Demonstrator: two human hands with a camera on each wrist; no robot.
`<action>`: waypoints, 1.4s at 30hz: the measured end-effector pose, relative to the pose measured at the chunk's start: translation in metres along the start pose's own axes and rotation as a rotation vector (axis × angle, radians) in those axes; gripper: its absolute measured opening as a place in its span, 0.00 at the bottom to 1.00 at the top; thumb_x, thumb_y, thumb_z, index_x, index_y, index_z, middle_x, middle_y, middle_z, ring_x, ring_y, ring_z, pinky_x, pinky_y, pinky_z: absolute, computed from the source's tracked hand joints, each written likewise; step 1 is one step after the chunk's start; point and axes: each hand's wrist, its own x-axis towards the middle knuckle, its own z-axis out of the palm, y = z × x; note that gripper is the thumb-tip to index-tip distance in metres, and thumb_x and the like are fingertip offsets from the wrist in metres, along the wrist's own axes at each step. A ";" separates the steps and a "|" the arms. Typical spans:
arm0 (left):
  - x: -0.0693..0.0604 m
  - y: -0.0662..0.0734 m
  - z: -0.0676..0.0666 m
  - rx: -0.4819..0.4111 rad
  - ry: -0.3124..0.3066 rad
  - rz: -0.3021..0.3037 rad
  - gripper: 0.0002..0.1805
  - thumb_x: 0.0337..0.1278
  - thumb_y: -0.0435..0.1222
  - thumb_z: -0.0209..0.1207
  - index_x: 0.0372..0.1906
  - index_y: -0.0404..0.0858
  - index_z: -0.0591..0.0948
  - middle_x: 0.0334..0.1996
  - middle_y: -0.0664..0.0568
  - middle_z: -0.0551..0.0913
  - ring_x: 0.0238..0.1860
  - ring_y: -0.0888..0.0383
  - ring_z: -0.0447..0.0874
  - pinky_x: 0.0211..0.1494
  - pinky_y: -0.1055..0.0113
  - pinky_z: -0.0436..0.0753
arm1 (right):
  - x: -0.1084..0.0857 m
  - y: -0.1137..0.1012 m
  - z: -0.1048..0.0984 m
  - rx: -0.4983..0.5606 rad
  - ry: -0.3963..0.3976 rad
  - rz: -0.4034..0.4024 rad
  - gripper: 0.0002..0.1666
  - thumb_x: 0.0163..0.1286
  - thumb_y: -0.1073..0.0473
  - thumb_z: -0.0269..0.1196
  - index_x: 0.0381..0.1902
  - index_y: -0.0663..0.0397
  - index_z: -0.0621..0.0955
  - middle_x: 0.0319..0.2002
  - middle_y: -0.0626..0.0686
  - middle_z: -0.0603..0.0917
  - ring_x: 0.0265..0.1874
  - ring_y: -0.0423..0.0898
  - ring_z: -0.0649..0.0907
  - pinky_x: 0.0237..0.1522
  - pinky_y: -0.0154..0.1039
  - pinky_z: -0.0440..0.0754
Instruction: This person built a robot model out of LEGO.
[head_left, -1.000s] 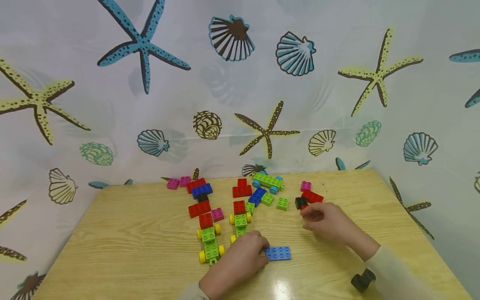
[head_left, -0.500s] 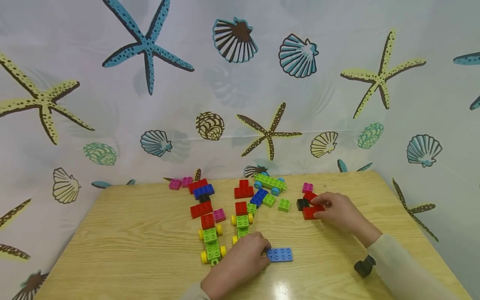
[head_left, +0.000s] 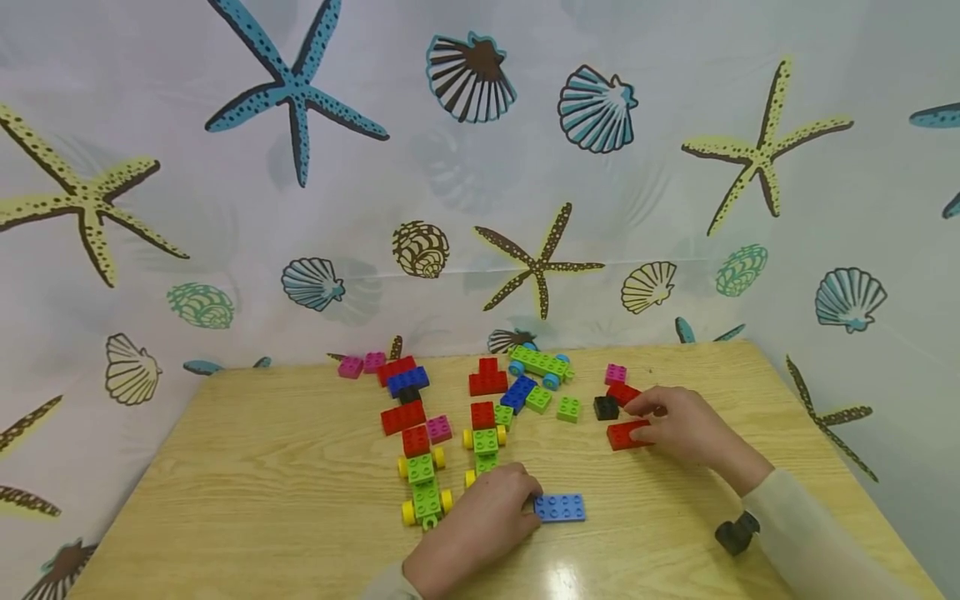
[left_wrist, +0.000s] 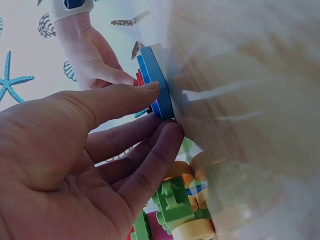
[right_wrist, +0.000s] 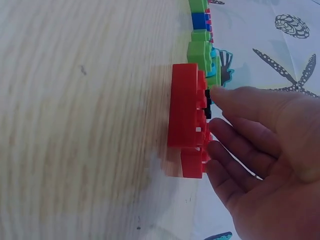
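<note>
On the near part of the table lies a light blue two-by-four building brick. My left hand pinches its left end; in the left wrist view the thumb rests on one side of the blue brick and the fingertips meet its lower end. Farther right, my right hand hovers over the right end of a red brick, thumb and fingers loosely bent. The right wrist view shows the fingertips just off the studs of this red brick. Behind it are a black brick and another red brick.
Two green wheeled bases, one with yellow wheels at the left and one with blue wheels at the back, stand among several loose bricks. A pink brick lies at the back right. A patterned cloth hangs behind the table.
The right hand first shifted right and back, uncovering the front red brick. Over the last half second that brick moved slightly nearer, away from the black one. The left hand stays on the blue brick.
</note>
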 end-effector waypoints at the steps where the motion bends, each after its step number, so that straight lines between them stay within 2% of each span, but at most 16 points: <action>1: 0.000 0.000 0.000 0.003 0.002 0.002 0.14 0.69 0.37 0.75 0.56 0.39 0.94 0.45 0.55 0.90 0.41 0.67 0.82 0.54 0.65 0.90 | 0.000 0.000 0.000 0.000 -0.011 0.002 0.18 0.74 0.58 0.76 0.60 0.52 0.91 0.64 0.59 0.90 0.64 0.64 0.85 0.70 0.66 0.85; 4: 0.001 0.001 0.000 0.009 0.002 0.001 0.14 0.69 0.37 0.75 0.56 0.40 0.94 0.45 0.54 0.91 0.41 0.67 0.82 0.54 0.65 0.90 | 0.001 0.002 0.003 -0.007 -0.037 -0.001 0.20 0.72 0.57 0.78 0.60 0.52 0.91 0.66 0.61 0.89 0.66 0.65 0.84 0.72 0.66 0.84; 13: 0.000 0.002 -0.001 0.012 0.004 0.000 0.15 0.69 0.37 0.76 0.56 0.39 0.94 0.45 0.54 0.91 0.41 0.66 0.83 0.53 0.65 0.91 | 0.001 0.001 0.013 0.036 -0.061 -0.014 0.23 0.69 0.58 0.81 0.60 0.53 0.90 0.66 0.62 0.88 0.59 0.58 0.84 0.65 0.61 0.88; 22: 0.000 0.002 -0.002 0.014 -0.005 -0.003 0.15 0.70 0.38 0.75 0.56 0.40 0.94 0.44 0.55 0.90 0.39 0.67 0.80 0.52 0.66 0.89 | 0.003 -0.002 0.015 0.018 -0.067 -0.032 0.25 0.68 0.56 0.82 0.60 0.56 0.90 0.61 0.60 0.90 0.55 0.55 0.85 0.60 0.56 0.89; 30: -0.001 0.001 -0.002 0.020 -0.013 -0.009 0.15 0.70 0.38 0.75 0.57 0.41 0.94 0.44 0.56 0.90 0.39 0.66 0.79 0.51 0.66 0.89 | 0.000 -0.002 0.015 0.014 -0.076 0.004 0.23 0.68 0.56 0.81 0.59 0.53 0.91 0.61 0.57 0.90 0.55 0.54 0.84 0.60 0.55 0.89; 42: -0.001 0.004 -0.003 0.017 -0.011 -0.017 0.15 0.69 0.38 0.76 0.57 0.40 0.94 0.44 0.55 0.90 0.39 0.66 0.80 0.53 0.66 0.90 | -0.010 -0.008 0.021 0.056 -0.113 0.010 0.24 0.67 0.54 0.83 0.59 0.50 0.90 0.58 0.52 0.90 0.52 0.49 0.83 0.57 0.47 0.88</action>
